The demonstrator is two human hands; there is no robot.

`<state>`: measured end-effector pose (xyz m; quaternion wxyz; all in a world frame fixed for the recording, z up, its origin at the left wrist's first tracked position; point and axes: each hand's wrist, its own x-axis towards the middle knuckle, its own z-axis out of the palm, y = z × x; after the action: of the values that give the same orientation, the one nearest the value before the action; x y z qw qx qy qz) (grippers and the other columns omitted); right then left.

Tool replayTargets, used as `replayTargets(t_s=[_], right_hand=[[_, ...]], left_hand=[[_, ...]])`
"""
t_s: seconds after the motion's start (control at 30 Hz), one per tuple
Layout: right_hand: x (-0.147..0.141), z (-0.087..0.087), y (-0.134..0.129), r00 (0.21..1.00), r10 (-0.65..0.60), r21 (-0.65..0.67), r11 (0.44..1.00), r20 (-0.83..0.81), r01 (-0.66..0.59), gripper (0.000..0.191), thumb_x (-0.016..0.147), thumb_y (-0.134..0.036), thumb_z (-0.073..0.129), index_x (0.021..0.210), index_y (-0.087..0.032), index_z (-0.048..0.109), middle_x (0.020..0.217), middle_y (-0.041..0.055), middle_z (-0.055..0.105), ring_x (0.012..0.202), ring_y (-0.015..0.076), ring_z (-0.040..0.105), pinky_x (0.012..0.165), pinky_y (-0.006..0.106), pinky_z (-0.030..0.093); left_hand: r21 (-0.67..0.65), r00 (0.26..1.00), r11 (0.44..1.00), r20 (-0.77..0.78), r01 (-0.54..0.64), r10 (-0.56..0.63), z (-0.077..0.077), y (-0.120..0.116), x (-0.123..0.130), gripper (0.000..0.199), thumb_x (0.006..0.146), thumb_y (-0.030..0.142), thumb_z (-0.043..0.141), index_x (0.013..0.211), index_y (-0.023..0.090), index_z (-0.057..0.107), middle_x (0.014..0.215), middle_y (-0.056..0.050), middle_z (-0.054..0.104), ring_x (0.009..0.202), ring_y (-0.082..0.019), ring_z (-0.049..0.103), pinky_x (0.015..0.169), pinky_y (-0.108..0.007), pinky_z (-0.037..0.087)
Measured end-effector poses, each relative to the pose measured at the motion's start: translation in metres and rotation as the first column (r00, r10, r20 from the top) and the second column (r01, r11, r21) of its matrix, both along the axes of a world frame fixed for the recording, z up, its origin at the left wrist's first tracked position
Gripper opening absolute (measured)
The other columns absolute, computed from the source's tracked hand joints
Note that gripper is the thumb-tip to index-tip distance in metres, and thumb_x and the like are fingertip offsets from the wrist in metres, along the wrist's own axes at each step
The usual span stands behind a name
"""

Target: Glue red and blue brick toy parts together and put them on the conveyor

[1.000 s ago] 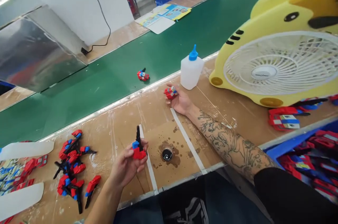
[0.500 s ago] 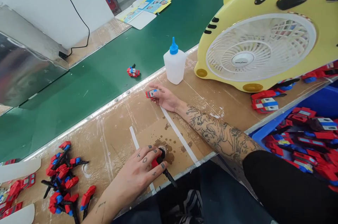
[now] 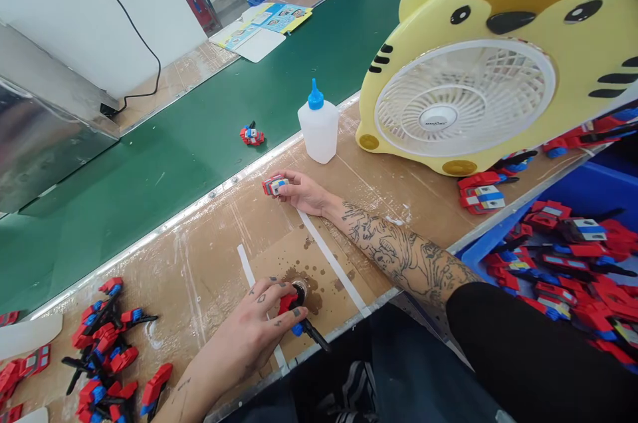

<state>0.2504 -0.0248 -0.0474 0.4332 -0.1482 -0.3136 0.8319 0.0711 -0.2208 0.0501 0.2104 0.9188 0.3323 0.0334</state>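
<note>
My left hand (image 3: 252, 320) is closed around a red and blue toy piece (image 3: 285, 304) with a black rod pointing toward the table's front edge. That piece is at a small round dark-topped thing with a pale rim (image 3: 300, 286), partly hidden by my fingers; whether they touch, I cannot make out. Farther back, my right hand (image 3: 306, 194) pinches a small red toy block (image 3: 273, 186) with a grey, white and blue face, held over the brown tabletop near the belt. A similar red and blue toy figure (image 3: 252, 136) lies on the green belt (image 3: 199, 150).
A white bottle with blue nozzle (image 3: 319, 130) stands beside a yellow animal-shaped fan (image 3: 463, 97). Red toy pieces (image 3: 107, 343) lie in a heap at left. More fill a blue bin (image 3: 473, 263) at right. Wet spots mark a cardboard sheet (image 3: 279, 257) between white tape strips.
The whole view has shifted slightly. The figure on the belt has travelled a little toward the bottle. Both hands keep their holds, and more blue shows on the left hand's piece.
</note>
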Motion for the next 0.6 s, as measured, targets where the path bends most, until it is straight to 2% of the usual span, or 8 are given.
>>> replayTargets(t_s=[0.1,0.17,0.23,0.3,0.37,0.43,0.5,0.6], right_hand=[[-0.001,-0.001,0.000,1.000,0.009,0.006,1.000,-0.018,-0.009,0.045,0.060,-0.021,0.088,0.100,-0.022,0.068,0.094,-0.0017,0.070,0.080,0.0120,0.063,0.070,0.022,0.048],[-0.002,-0.001,-0.002,0.999,0.029,0.032,0.999,-0.027,-0.028,0.047,0.059,-0.020,0.089,0.101,-0.022,0.069,0.096,-0.0007,0.072,0.086,0.0133,0.065,0.076,0.023,0.050],[-0.003,0.000,-0.005,0.997,0.074,0.074,0.995,-0.018,-0.073,0.048,0.058,-0.019,0.089,0.103,-0.020,0.070,0.100,0.0017,0.073,0.091,0.0149,0.066,0.082,0.025,0.050],[-0.005,0.001,-0.010,0.993,0.116,0.099,0.988,0.004,-0.115,0.051,0.058,-0.019,0.089,0.105,-0.019,0.070,0.103,0.0039,0.073,0.093,0.0159,0.067,0.086,0.027,0.050],[-0.007,0.002,-0.015,0.990,0.138,0.100,0.985,0.023,-0.140,0.053,0.058,-0.020,0.090,0.107,-0.018,0.070,0.105,0.0050,0.073,0.093,0.0166,0.067,0.087,0.029,0.050],[-0.009,0.002,-0.018,0.989,0.145,0.094,0.984,0.037,-0.148,0.054,0.057,-0.021,0.090,0.107,-0.017,0.070,0.105,0.0058,0.074,0.094,0.0171,0.068,0.089,0.030,0.050],[-0.010,0.001,-0.019,0.988,0.145,0.094,0.984,0.053,-0.150,0.056,0.056,-0.022,0.091,0.108,-0.017,0.070,0.106,0.0063,0.074,0.095,0.0172,0.068,0.090,0.029,0.049],[-0.012,-0.002,-0.019,0.988,0.135,0.112,0.983,0.077,-0.143,0.057,0.055,-0.022,0.091,0.108,-0.018,0.070,0.105,0.0055,0.074,0.095,0.0167,0.068,0.090,0.028,0.048]], left_hand=[[-0.100,0.976,0.986,0.164,-0.130,0.145,-0.007,-0.005,-0.009,0.040,0.093,0.012,0.049,0.126,0.031,0.062,0.124,-0.013,0.057,0.110,-0.023,0.055,0.088,-0.036,0.053],[-0.237,0.898,0.943,0.320,-0.233,0.302,-0.016,-0.006,-0.015,0.036,0.091,0.012,0.054,0.122,0.030,0.065,0.122,-0.012,0.057,0.111,-0.023,0.057,0.090,-0.037,0.052],[-0.397,0.707,0.847,0.479,-0.354,0.520,-0.029,-0.003,-0.019,0.032,0.087,0.014,0.064,0.116,0.026,0.066,0.119,-0.012,0.059,0.112,-0.024,0.059,0.093,-0.037,0.051],[-0.545,0.410,0.707,0.577,-0.450,0.706,-0.042,0.005,-0.021,0.031,0.081,0.017,0.072,0.112,0.024,0.068,0.116,-0.010,0.063,0.110,-0.023,0.061,0.094,-0.034,0.050],[-0.652,0.118,0.585,0.614,-0.483,0.781,-0.053,0.018,-0.021,0.033,0.077,0.021,0.078,0.109,0.024,0.069,0.110,-0.007,0.067,0.104,-0.019,0.064,0.093,-0.031,0.050],[-0.723,-0.087,0.513,0.613,-0.464,0.785,-0.057,0.033,-0.019,0.038,0.073,0.025,0.082,0.109,0.024,0.069,0.104,-0.005,0.070,0.098,-0.017,0.065,0.092,-0.029,0.050],[-0.758,-0.198,0.487,0.607,-0.434,0.769,-0.057,0.046,-0.016,0.043,0.069,0.027,0.085,0.109,0.024,0.069,0.099,-0.004,0.071,0.095,-0.016,0.066,0.091,-0.029,0.049],[-0.760,-0.217,0.491,0.613,-0.426,0.760,-0.054,0.058,-0.013,0.044,0.068,0.027,0.086,0.108,0.023,0.070,0.101,-0.004,0.072,0.096,-0.016,0.067,0.092,-0.029,0.049]])
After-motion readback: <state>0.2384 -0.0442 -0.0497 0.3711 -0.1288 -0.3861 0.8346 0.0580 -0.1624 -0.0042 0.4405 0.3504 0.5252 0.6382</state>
